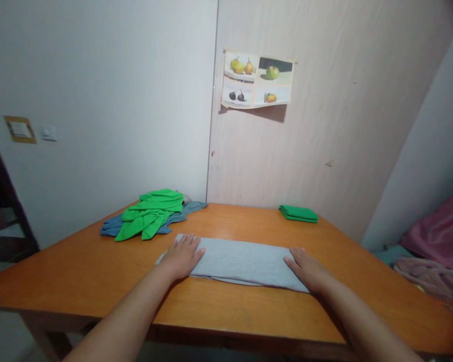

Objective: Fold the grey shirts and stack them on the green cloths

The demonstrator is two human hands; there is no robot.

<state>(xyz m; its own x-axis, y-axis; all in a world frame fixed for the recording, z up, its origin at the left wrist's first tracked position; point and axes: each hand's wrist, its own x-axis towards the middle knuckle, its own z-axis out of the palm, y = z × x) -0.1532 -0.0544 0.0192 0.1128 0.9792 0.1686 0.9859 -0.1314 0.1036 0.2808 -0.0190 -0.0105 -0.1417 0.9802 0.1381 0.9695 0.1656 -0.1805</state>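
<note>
A light grey cloth (241, 262), folded into a long flat strip, lies across the wooden table (196, 311) in front of me. My left hand (183, 255) rests flat on the strip's left end, its fingers stretched out and a little apart. On the right end lies my right hand (305, 269), also flat with spread fingers. Neither hand grips the cloth; both press on it from above. Parts of both ends are hidden under the palms. Layered edges show along the near side of the strip.
Crumpled at the table's back left are a bright green cloth (154, 213) and blue-grey cloth (111, 226) beneath it. A neatly folded green cloth (298, 213) sits at the back right. Behind the table stands a wall with a fruit picture sheet (257, 80). Pink fabric (438, 236) lies beyond the right edge.
</note>
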